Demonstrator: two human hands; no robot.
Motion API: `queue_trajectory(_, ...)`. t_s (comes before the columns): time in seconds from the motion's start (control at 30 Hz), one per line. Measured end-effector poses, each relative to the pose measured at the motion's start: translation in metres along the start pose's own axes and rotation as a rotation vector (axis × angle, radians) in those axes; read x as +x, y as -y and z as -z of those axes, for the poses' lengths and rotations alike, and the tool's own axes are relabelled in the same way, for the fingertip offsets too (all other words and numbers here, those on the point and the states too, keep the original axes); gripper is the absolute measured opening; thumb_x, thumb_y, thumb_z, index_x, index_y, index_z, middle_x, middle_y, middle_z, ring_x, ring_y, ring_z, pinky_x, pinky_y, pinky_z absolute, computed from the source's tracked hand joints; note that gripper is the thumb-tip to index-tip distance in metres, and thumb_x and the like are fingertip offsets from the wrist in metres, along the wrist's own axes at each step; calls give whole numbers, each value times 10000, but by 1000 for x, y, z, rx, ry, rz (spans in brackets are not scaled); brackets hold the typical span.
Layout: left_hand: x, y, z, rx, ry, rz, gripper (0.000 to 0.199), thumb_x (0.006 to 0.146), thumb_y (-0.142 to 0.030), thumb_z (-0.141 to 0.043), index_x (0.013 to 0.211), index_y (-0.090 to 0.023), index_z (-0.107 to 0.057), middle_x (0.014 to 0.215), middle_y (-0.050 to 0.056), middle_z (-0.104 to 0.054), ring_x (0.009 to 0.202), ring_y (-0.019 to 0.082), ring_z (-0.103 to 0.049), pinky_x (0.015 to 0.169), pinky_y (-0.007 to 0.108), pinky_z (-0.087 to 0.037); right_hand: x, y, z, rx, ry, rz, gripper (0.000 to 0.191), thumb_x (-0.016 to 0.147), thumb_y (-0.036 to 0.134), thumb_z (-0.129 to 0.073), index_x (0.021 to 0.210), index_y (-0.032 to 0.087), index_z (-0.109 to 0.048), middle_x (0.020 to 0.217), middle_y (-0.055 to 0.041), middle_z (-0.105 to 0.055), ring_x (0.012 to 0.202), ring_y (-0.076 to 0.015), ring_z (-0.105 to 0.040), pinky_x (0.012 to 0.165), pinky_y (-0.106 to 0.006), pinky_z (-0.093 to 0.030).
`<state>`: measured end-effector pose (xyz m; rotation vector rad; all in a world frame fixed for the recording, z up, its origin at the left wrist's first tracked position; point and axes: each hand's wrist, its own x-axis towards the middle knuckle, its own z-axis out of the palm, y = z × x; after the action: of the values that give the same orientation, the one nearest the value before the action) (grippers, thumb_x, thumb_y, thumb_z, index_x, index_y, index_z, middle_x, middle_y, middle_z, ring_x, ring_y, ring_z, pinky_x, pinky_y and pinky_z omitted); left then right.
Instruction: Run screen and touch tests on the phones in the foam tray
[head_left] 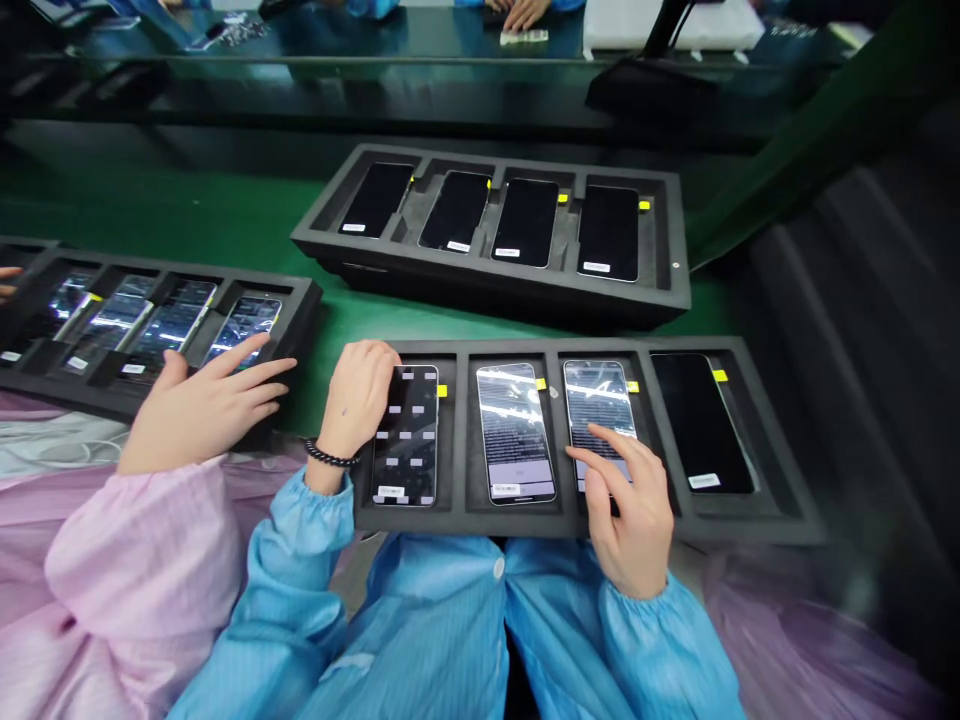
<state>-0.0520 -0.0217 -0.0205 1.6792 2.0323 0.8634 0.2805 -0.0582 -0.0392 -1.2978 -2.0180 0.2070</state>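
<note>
A worker in a blue smock (420, 620) is seen from above, at a green work surface (180, 215). The left hand (356, 395), with a black bead bracelet (330, 456) at the wrist, lies cupped against the left edge of the first phone (405, 435) in a black foam tray (517, 348). Its fingers curve out of sight, so whether it has hold of the phone cannot be told. The right hand (626, 505) is open, with loosely spread fingers, and its index fingertip (596, 432) rests on the third phone (598, 400) without gripping it. The tray holds four phones in a row, lying flat in separate slots, each with a small yellow tag (442, 391) beside it. The second phone (516, 432) sits between the hands; the fourth phone (701, 422) lies dark at the right. Beyond stands a second tray (510, 165) of four dark phones. At left, a co-worker's hand (210, 395) in a pink sleeve (142, 570) reaches over a third tray (304, 295).
</note>
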Motion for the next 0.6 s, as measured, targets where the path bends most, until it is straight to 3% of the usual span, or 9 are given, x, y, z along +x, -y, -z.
queue_trajectory(0.13,-13,-7,6,-263,7,114,728,997,-580,-12,1047,-172,-613,916,83,-713,950,259,-687,877,468,-563,0,0,0,18,-5,12,272,984,136,-493,1093,221,-726,1280,-98,-666,1204,-278,-585,1053,-506,-485)
queue_trajectory(0.3,-27,-17,3,-976,270,541,496,915,-583,-496,1187,-203,-661,1007,103,-738,1108,330,-671,902,508,-563,0,0,-1,73,16,-2,272,990,137,-486,1103,217,-720,1306,-94,-651,1215,-268,-570,1064,-485,-460)
queue_trajectory(0.4,-25,-18,4,-1187,399,740,502,911,-507,-533,1285,-184,-627,1085,113,-735,1191,350,-633,959,540,-538,1,1,1,108,32,-35,280,1005,168,-467,1111,229,-719,1315,-86,-650,1215,-265,-572,1055,-481,-456)
queue_trajectory(0.5,-25,-23,10,-1273,365,780,550,973,-480,-388,1380,-151,-555,1167,120,-723,1263,347,-590,1014,566,-499,3,7,4,204,42,-122,297,1025,224,-446,1175,253,-700,1319,-70,-658,1231,-258,-581,1049,-467,-464)
queue_trajectory(0.6,-33,-40,12,-1325,304,702,632,988,-545,-324,1458,-154,-484,1260,119,-699,1337,353,-534,1062,585,-455,8,23,2,473,81,-254,313,1041,300,-442,1270,294,-656,1337,-45,-663,1269,-240,-590,1079,-445,-472)
